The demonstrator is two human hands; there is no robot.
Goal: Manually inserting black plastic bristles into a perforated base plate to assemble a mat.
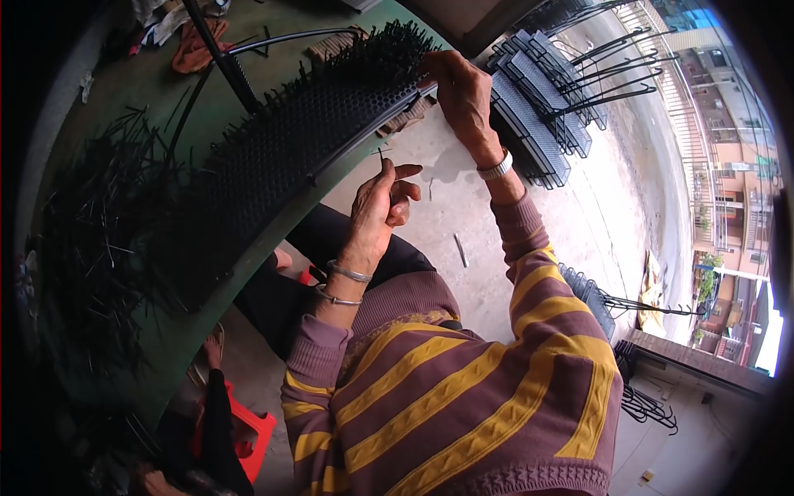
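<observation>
Starting at the left, a loose heap of thin dark strips [99, 240] spreads over the green table [211, 318], reaching the near end of the perforated black panel. A rust-coloured cloth [201, 48] lies at the table's far side, and a black rod [230, 74] rises near it. Below the table edge, a red stool [258, 430] stands on the floor, with another person's dark-clad leg [228, 438] just beside it. The perforated black panel [289, 140] lies along the table edge, running from the heap up to the right; upright black bristle-like pieces [385, 54] crowd its upper right part. The left hand [382, 202] is in front of the panel, apart from it, fingers loosely curled; a thin strip [381, 155] shows at its thumb tip, but a firm pinch cannot be confirmed. Two metal bangles [349, 273] circle that wrist. A narrow grey piece [461, 250] lies on the pale floor [438, 219]. The right hand [457, 91] is at the panel's right end, fingers drawn narrow; what sits between the fingertips cannot be told. Its wrist bears a metal band [496, 165]. Beyond it, dark mesh racks [538, 103] with long hooked wires are stacked on the floor; more hooked racks [585, 296] are lower right.
</observation>
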